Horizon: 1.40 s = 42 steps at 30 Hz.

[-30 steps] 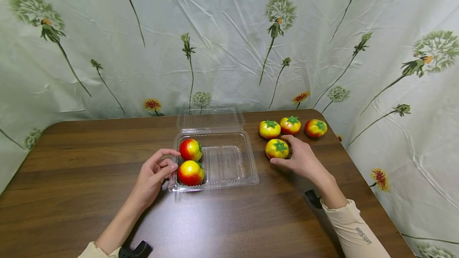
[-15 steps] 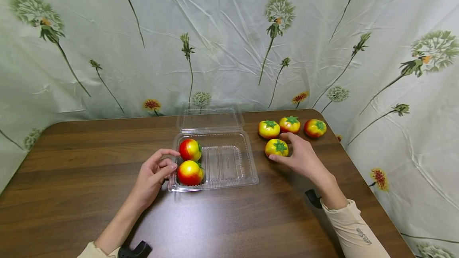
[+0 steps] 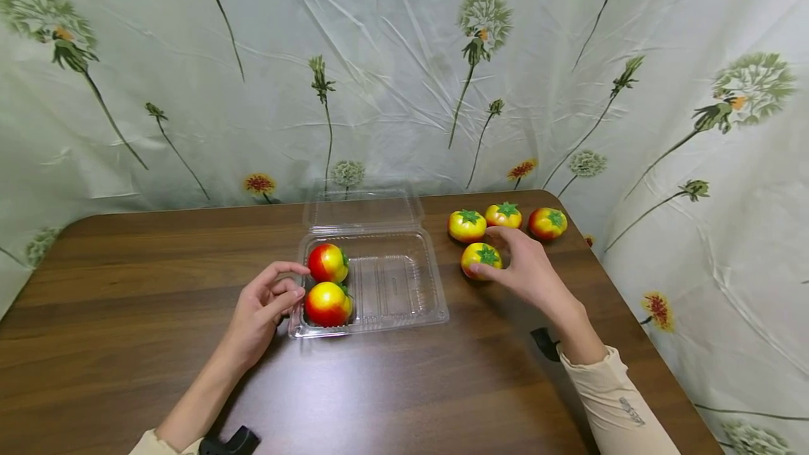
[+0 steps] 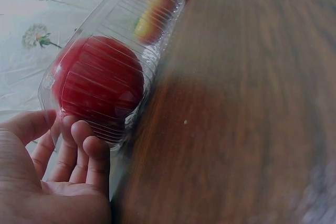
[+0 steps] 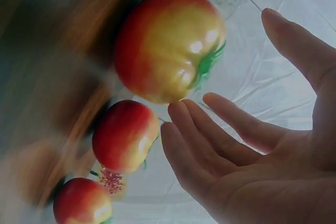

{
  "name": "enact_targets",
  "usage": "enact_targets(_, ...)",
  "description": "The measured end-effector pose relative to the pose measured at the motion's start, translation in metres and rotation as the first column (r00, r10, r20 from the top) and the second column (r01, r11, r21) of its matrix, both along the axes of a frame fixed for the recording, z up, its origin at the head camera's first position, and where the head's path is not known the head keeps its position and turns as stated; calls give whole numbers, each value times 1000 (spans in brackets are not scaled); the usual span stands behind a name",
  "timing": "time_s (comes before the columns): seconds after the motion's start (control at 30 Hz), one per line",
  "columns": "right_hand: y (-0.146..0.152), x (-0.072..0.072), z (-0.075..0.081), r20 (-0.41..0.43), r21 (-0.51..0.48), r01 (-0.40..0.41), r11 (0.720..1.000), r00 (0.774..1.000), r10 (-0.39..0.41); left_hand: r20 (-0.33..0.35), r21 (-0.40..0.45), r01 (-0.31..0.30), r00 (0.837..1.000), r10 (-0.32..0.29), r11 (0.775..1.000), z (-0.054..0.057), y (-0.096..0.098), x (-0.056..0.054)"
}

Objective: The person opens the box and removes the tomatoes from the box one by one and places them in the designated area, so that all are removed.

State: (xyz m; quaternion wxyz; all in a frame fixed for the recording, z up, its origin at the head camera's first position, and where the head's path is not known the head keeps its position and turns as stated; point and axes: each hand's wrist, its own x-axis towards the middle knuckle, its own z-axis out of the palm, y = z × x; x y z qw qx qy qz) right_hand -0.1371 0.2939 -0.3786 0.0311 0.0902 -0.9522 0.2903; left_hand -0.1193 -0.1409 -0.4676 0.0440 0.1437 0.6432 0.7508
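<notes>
My left hand holds the left edge of a clear plastic clamshell container, its thumb and fingers at the rim. Inside, along the left side, lie two red-and-yellow tomatoes, a far one and a near one. To the right of the container, my right hand is spread around a yellow tomato with a green star-shaped top. In the right wrist view, a gap shows between the thumb and that tomato; the fingertips are close below it.
Behind the right hand are three more tomatoes: left, middle and right. The container's lid stands raised at the back. The brown wooden table meets a flower-printed cloth behind.
The head view has shifted a little, so everything sits slightly further left. My right thumb has moved from the tomato's near edge to over its front. The left hand keeps its place on the container.
</notes>
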Motion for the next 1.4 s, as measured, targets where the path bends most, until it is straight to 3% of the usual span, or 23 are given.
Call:
enact_targets(0.37, -27, -7, 5, -80, -38, 1, 999, 997, -4, 4, 4, 7, 1000, -7, 1000, 1, -1, 1)
enact_targets(0.83, -89, -2, -1, -132, -58, -141, 988, 982, 132, 23, -12, -18, 1000, 18, 1000, 0, 0, 1)
enact_targets(1.17, -126, 0, -1, 40, -120, -197, 973, 978, 203, 25, -10, -11, 1000, 12, 1000, 0, 0, 0)
enact_targets(1.4, -149, 0, -3, 86, -183, -227, 957, 966, 245, 16, -5, -8, 1000, 8, 1000, 1, 0, 0)
